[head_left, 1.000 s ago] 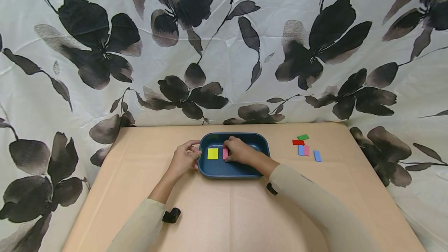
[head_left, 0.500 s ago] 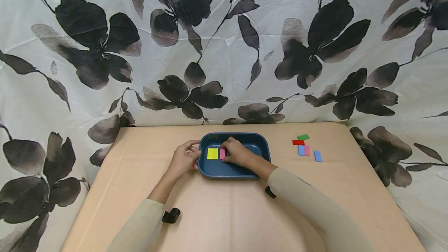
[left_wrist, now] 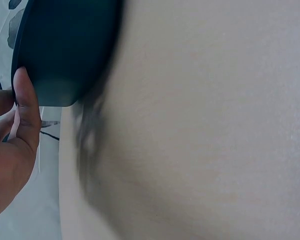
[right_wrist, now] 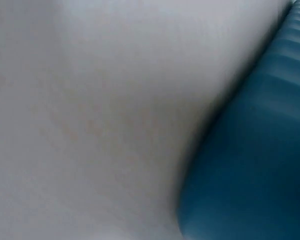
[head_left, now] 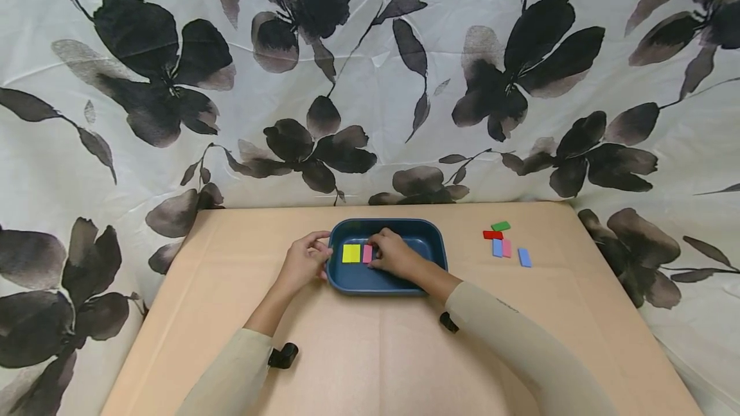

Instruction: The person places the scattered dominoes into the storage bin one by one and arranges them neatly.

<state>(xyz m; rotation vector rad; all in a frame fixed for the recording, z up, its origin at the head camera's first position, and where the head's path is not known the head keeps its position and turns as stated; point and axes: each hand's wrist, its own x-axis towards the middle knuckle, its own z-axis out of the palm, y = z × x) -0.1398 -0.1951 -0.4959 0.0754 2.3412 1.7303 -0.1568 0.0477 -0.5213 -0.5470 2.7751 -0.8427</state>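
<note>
Since a second ago the pink tile (head_left: 367, 253) has slid left inside the tray until it lies just beside the yellow tile (head_left: 351, 253), and the right hand has followed it; the left hand has kept its place.

At the far left, on the tan surface (head_left: 243, 255), a small black clip-like object (head_left: 283, 355) sits near the left sleeve. The left hand (head_left: 303, 260) grips the left rim of the blue tray (head_left: 430, 236), fingers curled over the edge; the left wrist view shows the thumb (left_wrist: 27, 107) pressed against the tray's dark outer wall. That hold seems meant to steady the tray so it does not shift while the tiles are nudged inside it.

Within the tray, the yellow tile lies flat at the left end with the pink tile at its right edge, apparently touching. The right hand (head_left: 393, 254) rests inside the tray with fingertips on the pink tile, fingers bent; whether it pinches the tile or only pushes it I cannot tell. Pushing flat along the floor would keep the tiles lined up.

Further right, well apart from the tray, lie loose tiles: green (head_left: 500, 226), red (head_left: 493, 235), a blue and pink pair (head_left: 501, 248), and another blue (head_left: 523, 257).
</note>
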